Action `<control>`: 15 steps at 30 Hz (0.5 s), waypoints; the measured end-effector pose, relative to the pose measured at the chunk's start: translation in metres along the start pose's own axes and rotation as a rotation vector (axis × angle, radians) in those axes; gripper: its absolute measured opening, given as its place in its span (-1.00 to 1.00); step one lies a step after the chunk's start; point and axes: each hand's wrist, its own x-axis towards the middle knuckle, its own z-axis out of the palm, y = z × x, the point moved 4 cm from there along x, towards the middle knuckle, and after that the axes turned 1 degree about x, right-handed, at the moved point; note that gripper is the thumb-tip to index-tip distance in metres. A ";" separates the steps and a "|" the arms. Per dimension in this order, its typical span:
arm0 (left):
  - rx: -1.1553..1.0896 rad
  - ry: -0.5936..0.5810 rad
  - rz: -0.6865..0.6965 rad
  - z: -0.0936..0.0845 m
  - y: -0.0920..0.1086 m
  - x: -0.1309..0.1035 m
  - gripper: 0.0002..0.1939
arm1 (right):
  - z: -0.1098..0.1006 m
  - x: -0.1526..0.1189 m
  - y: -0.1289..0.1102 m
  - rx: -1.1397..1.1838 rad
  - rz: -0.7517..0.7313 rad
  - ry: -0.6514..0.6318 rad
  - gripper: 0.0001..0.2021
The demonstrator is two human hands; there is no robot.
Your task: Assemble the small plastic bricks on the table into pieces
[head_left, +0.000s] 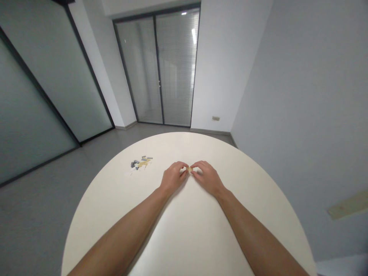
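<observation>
Pale grey-white walls (301, 96) bound the room, with dark-framed frosted panels (74, 76) at left and a two-panel glazed unit (178, 69) with horizontal blinds at the far side. Grey floor (31, 207) surrounds the worktop (189, 237), which is round, cream-white and smooth, with a soft sheen near the person. Both forearms reach in over it. Left hand (174, 176) and right hand (208, 178) face each other near the middle, each nearly closed, thumb and fingers pinching opposite ends of one item. On the worktop's left part lies a loose heap of small pieces (140, 163), yellow, grey, dark and white. Smallest noted: the held piece (189, 169), tan-yellow, between the fingertips; finer detail cannot be made out.
</observation>
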 end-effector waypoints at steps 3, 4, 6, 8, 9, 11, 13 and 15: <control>0.004 0.007 -0.007 -0.001 0.001 0.000 -0.85 | 0.000 0.000 -0.001 -0.004 0.000 0.014 -0.92; 0.004 0.009 -0.011 -0.001 0.002 0.000 -0.85 | 0.000 0.000 -0.001 -0.006 -0.001 0.019 -0.92; 0.007 0.011 -0.022 -0.002 0.002 0.000 -0.85 | 0.000 0.000 -0.001 -0.012 -0.003 0.023 -0.93; 0.011 0.008 -0.032 -0.002 0.002 0.000 -0.84 | 0.001 0.000 -0.001 -0.017 -0.002 0.024 -0.92; 0.012 0.006 -0.035 -0.002 0.002 0.000 -0.84 | 0.001 0.000 -0.001 -0.019 -0.001 0.024 -0.92; 0.011 0.005 -0.038 -0.003 0.002 0.000 -0.83 | 0.000 0.000 -0.001 -0.021 0.003 0.028 -0.92; 0.011 0.004 -0.045 -0.003 0.003 0.000 -0.82 | -0.001 0.000 -0.002 -0.024 0.007 0.030 -0.91; 0.011 -0.002 -0.053 -0.003 0.002 0.000 -0.81 | -0.002 0.001 -0.004 -0.031 0.009 0.031 -0.90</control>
